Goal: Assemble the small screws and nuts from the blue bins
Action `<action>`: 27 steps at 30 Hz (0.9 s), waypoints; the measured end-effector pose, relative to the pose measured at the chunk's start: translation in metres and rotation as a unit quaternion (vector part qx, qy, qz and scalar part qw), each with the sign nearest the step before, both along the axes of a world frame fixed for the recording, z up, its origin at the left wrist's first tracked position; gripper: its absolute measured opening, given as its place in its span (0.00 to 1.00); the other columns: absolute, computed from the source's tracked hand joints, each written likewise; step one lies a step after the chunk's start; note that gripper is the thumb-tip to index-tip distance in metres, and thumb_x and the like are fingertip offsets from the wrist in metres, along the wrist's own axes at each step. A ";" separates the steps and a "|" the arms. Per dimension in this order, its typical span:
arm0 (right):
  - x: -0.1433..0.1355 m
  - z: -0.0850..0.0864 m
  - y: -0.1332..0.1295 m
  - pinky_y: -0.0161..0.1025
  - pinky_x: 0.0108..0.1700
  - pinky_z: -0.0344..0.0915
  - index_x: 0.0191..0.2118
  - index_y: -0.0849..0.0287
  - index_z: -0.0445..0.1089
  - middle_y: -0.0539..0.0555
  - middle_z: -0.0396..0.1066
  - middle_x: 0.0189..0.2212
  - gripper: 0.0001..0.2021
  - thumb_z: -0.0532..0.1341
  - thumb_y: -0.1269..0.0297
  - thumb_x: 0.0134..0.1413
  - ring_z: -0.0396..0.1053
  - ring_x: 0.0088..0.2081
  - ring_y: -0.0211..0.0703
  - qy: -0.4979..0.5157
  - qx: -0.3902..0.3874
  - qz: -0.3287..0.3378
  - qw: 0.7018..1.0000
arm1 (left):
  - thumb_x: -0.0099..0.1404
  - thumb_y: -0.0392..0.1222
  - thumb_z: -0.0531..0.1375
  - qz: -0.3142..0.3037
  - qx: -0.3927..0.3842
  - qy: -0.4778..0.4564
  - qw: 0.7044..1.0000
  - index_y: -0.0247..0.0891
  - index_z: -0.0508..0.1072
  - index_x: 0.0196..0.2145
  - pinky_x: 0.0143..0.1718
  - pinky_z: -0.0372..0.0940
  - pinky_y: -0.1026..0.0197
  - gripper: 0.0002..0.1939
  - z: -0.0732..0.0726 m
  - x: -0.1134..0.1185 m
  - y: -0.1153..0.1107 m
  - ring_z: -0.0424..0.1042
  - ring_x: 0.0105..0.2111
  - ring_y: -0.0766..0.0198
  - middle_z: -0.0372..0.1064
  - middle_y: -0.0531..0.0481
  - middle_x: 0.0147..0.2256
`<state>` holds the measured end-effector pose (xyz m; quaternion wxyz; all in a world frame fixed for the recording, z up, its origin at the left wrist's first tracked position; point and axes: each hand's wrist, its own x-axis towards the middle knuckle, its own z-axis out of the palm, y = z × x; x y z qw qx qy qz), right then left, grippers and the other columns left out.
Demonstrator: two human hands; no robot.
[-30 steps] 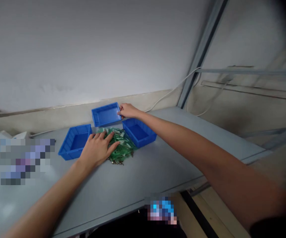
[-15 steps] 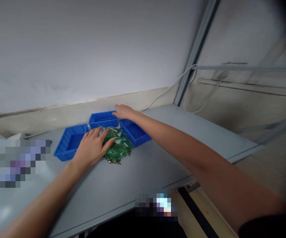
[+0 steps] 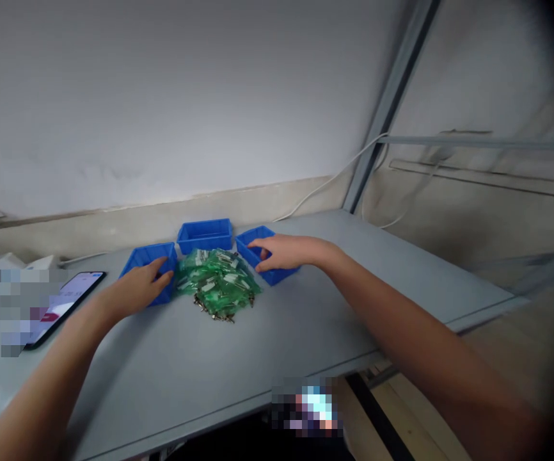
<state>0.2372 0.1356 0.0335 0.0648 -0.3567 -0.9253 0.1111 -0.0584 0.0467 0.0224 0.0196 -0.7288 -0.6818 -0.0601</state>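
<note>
1. The heap of green packets (image 3: pixel 219 275) lay on the bench (image 3: pixel 176 371), with metal pieces (image 3: pixel 223 317) showing along its near edge.
2. Around the heap stood three blue bins: the left bin (image 3: pixel 166 296) to its left, the back bin (image 3: pixel 205 244) just behind it, the right bin (image 3: pixel 279 275) to its right.
3. The left hand (image 3: pixel 137 288) was over the left bin, thumb and fingers parted, with nothing seen held; contact with the rim could not be told.
4. The right hand (image 3: pixel 284 251) reached over the right bin, its thumb and forefinger modestly apart, likewise with nothing seen held.
5. The phone (image 3: pixel 76 291) lay farther left of the heap, beyond the left bin.
6. The packets looked light, limp and rather slippery, so a pinch on a loose film edge seemed best; the bins looked light but stiff, best held by their rims.
</note>
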 end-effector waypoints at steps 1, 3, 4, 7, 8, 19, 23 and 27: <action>0.000 -0.002 0.001 0.36 0.22 0.57 0.36 0.56 0.71 0.55 0.71 0.29 0.12 0.62 0.59 0.43 0.65 0.24 0.41 -0.010 0.017 -0.020 1.000 | 0.63 0.49 0.45 -0.004 -0.009 0.008 1.000 0.35 0.67 0.49 0.38 0.65 0.56 0.24 -0.001 0.001 0.000 0.73 0.37 0.52 0.73 0.41 0.37; -0.001 -0.009 0.003 0.36 0.21 0.55 0.28 0.58 0.71 0.56 0.70 0.24 0.05 0.61 0.63 0.44 0.64 0.22 0.40 -0.030 0.055 -0.068 0.996 | 0.62 0.46 0.44 -0.010 -0.033 0.025 0.999 0.35 0.68 0.47 0.38 0.65 0.55 0.23 -0.002 0.004 0.000 0.73 0.38 0.51 0.73 0.40 0.37; -0.003 -0.012 0.004 0.36 0.20 0.54 0.25 0.58 0.70 0.56 0.69 0.22 0.04 0.60 0.65 0.44 0.63 0.21 0.40 -0.035 0.071 -0.090 0.993 | 0.62 0.46 0.43 -0.012 -0.032 0.034 0.999 0.35 0.68 0.47 0.39 0.65 0.55 0.23 -0.002 0.005 0.000 0.73 0.38 0.50 0.73 0.39 0.36; -0.011 -0.021 0.006 0.38 0.21 0.55 0.24 0.60 0.69 0.59 0.69 0.21 0.07 0.57 0.66 0.47 0.64 0.21 0.43 -0.025 0.092 -0.129 0.987 | 0.63 0.46 0.42 -0.011 -0.031 0.053 0.998 0.30 0.65 0.49 0.39 0.64 0.53 0.24 0.000 0.011 -0.002 0.73 0.38 0.48 0.73 0.37 0.36; -0.014 -0.023 0.006 0.39 0.22 0.56 0.25 0.61 0.69 0.60 0.70 0.23 0.08 0.56 0.65 0.50 0.65 0.22 0.44 -0.016 0.099 -0.139 0.985 | 0.63 0.45 0.42 -0.008 -0.035 0.055 0.998 0.27 0.64 0.50 0.39 0.64 0.53 0.25 0.001 0.014 -0.003 0.73 0.38 0.48 0.73 0.36 0.36; -0.038 -0.029 -0.002 0.41 0.40 0.61 0.46 0.60 0.66 0.59 0.73 0.36 0.18 0.44 0.59 0.62 0.70 0.38 0.47 0.149 0.135 -0.184 0.962 | 0.64 0.45 0.43 0.026 -0.028 0.041 0.998 0.24 0.61 0.52 0.40 0.63 0.54 0.25 -0.007 0.027 0.000 0.71 0.41 0.48 0.72 0.33 0.40; -0.039 -0.030 -0.008 0.39 0.48 0.59 0.48 0.63 0.65 0.59 0.69 0.44 0.16 0.47 0.64 0.60 0.66 0.46 0.45 0.161 0.139 -0.123 0.969 | 0.63 0.44 0.44 0.030 -0.027 0.045 0.998 0.26 0.61 0.53 0.40 0.63 0.54 0.25 -0.010 0.026 0.002 0.71 0.40 0.49 0.72 0.34 0.39; -0.045 -0.029 -0.006 0.40 0.54 0.54 0.50 0.64 0.63 0.61 0.60 0.53 0.17 0.49 0.68 0.58 0.58 0.54 0.44 0.124 0.215 -0.036 0.968 | 0.63 0.43 0.44 0.033 -0.029 0.048 0.998 0.26 0.59 0.54 0.41 0.63 0.54 0.26 -0.010 0.023 0.003 0.71 0.42 0.49 0.71 0.34 0.41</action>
